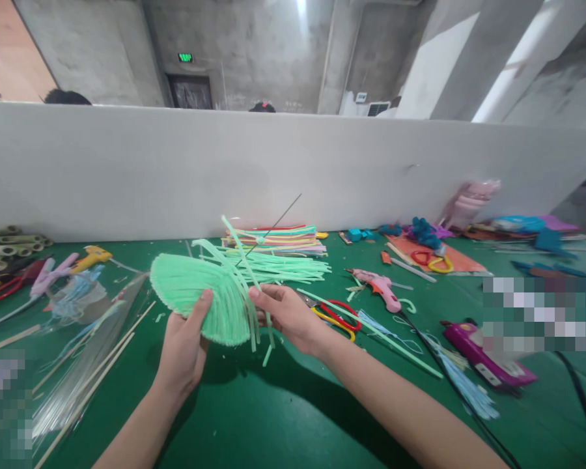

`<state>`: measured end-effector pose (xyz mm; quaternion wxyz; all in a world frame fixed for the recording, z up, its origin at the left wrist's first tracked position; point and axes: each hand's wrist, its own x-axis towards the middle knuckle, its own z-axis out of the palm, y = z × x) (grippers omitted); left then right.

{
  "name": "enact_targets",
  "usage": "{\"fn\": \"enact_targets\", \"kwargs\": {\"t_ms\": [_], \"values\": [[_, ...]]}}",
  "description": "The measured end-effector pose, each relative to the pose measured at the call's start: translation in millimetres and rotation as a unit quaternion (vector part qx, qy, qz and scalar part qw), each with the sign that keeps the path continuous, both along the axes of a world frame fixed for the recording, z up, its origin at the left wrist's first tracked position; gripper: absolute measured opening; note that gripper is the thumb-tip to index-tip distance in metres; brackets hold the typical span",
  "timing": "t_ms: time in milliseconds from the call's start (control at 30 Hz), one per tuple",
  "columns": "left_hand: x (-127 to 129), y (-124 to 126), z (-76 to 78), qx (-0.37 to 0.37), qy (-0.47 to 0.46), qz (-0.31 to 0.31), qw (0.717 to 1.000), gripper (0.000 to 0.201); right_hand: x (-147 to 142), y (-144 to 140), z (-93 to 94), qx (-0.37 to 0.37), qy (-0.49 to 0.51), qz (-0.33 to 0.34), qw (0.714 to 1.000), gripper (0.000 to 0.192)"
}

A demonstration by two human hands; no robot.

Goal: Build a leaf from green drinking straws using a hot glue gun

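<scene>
My left hand (183,355) is closed on a fan-shaped piece of light green pipe cleaners (188,280), its thumb lying across the front. At the right edge of this piece, my right hand (293,316) pinches a loose green pipe cleaner (238,244) that stands up at a slant. Several other loose ends stick out beside it, above and below the fingers. A thin dark wire (287,210) rises behind the strips; its lower end is hidden. Farther back lie a bundle of green pipe cleaners (297,268) and a multicoloured bundle (278,238).
Right of my hands lie scissors (354,312), a pink glue gun (383,290) and a purple glue gun (488,358) with a cord. On the left are thin wooden sticks (102,378), a yellow glue gun (90,258) and bamboo tubes (10,247). A white partition (273,169) borders the green table.
</scene>
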<state>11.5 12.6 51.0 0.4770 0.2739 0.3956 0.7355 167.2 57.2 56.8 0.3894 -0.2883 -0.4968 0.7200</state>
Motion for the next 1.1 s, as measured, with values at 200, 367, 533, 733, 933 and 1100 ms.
{"fn": "enact_targets", "kwargs": {"t_ms": [200,367,533,733,933,1100], "values": [[0.1,1.1,-2.2,0.01,0.009,-0.015,1.0,0.058,-6.4,-2.5,-17.7,0.156,-0.121,-0.041,0.98,0.052],[-6.2,2.5,-2.6,-0.024,0.013,0.002,1.0,0.056,4.9,-9.5,-23.4,0.236,-0.254,0.082,0.934,0.058],[-11.9,-0.5,0.1,-0.075,0.015,-0.013,0.997,0.048,38.5,-11.6,-12.0,0.139,-0.129,0.22,0.957,0.05],[-8.8,-5.2,-3.6,-0.098,0.025,-0.073,0.992,0.051,58.2,6.0,-12.5,0.031,0.099,-0.021,0.994,0.032],[-14.9,2.1,-10.1,-0.142,-0.013,-0.078,0.987,0.038,60.3,9.3,-8.8,-0.031,0.147,0.021,0.988,0.054],[-11.8,4.9,-12.4,-0.166,-0.013,-0.154,0.974,0.045,41.2,7.4,-8.4,0.029,0.105,-0.074,0.991,0.035]]}}
